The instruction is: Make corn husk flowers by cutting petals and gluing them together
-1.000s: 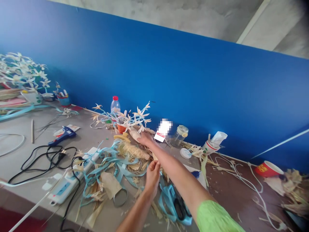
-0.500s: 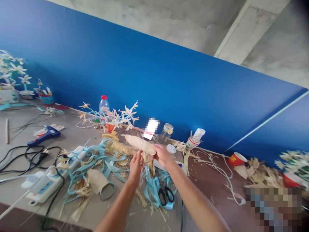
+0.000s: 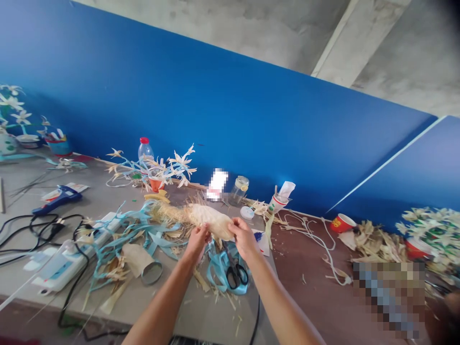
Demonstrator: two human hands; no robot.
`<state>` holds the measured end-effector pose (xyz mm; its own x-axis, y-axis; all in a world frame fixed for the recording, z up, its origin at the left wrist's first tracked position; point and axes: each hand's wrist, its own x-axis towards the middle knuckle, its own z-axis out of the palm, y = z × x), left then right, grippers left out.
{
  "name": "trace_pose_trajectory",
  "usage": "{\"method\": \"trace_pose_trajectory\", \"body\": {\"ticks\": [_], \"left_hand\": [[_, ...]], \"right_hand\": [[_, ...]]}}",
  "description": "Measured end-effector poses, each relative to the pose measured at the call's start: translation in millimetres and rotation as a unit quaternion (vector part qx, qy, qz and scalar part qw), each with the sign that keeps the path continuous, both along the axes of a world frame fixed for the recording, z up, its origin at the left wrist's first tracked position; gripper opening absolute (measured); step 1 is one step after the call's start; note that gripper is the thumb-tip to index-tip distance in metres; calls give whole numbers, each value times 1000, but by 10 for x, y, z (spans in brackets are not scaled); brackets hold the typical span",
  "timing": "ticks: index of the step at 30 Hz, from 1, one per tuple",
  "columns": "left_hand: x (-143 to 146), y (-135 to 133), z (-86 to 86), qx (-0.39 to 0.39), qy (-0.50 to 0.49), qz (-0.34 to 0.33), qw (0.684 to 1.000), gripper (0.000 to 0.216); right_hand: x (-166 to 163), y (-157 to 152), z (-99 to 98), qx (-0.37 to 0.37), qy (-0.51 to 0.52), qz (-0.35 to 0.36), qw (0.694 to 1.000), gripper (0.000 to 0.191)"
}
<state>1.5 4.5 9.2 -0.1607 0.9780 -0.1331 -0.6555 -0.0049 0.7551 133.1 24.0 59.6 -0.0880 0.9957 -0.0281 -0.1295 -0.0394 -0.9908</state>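
Observation:
A pale, dried corn husk (image 3: 210,218) is spread out between my two hands above the table. My left hand (image 3: 198,239) pinches its lower edge with closed fingers. At the husk's right end, my right hand (image 3: 243,235) grips it between thumb and fingers. Under my hands lie black-handled scissors (image 3: 237,276) among light blue strips (image 3: 217,270). A heap of straw-coloured fibre (image 3: 167,214) is just left of the husk. Nearer to me on the left sits a brown cardboard tube (image 3: 138,260) on its side.
On the left are a white power strip (image 3: 63,268), black cords and a blue glue gun (image 3: 59,199). White flowers on blue stems (image 3: 167,167) stand by the blue partition (image 3: 215,110). A clear jar (image 3: 239,190), a red cup (image 3: 342,223) and dry husks (image 3: 381,242) are farther right.
The husk now looks wider and more opened out, its left end lower. My right hand has turned and shifted slightly down along its right end. The whole view has shifted a little.

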Motion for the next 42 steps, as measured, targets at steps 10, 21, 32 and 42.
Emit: {"method": "trace_pose_trajectory", "body": {"ticks": [10,21,32,42], "left_hand": [[-245,98,45,-21,-154,49,987,62],[-30,36,17,-11,-21,52,998,52],[-59,72,-40,-27,21,89,995,57],[-63,53,43,18,-17,92,995,51]], "right_hand": [[13,-5,75,31,255,-71,964,19],[-18,-102,-48,235,-231,-52,943,37],[-251,-154,78,294,-548,32,783,25],[-643,454,-60,356,-453,-73,814,23]]}}
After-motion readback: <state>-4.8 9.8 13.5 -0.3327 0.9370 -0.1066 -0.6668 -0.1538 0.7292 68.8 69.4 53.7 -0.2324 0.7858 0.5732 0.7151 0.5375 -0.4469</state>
